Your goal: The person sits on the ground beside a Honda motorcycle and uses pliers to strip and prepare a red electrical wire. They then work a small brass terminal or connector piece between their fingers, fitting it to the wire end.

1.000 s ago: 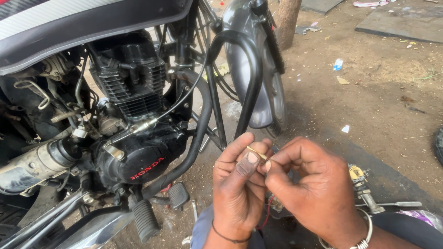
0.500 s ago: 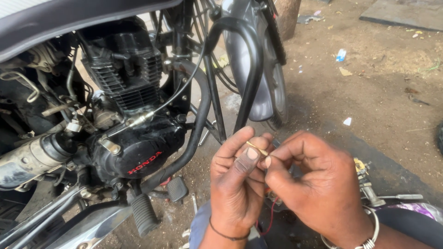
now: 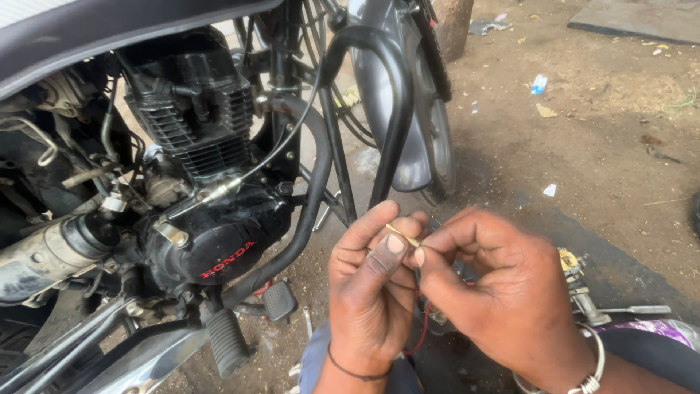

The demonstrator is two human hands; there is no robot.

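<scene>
A thin brass-coloured pin [image 3: 402,235], light, stiff and likely slippery, is pinched between the fingertips of the left hand [image 3: 372,284] and right hand [image 3: 496,292], both closed on it in front of the engine [image 3: 211,219]. It is best gripped near its ends; a red wire [image 3: 423,332] hangs below the hands.

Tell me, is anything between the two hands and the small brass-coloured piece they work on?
Nothing visible is. The left hand and the right hand both pinch the thin brass-coloured piece directly with bare fingers. A red wire hangs below, clear of the pinch.
</scene>
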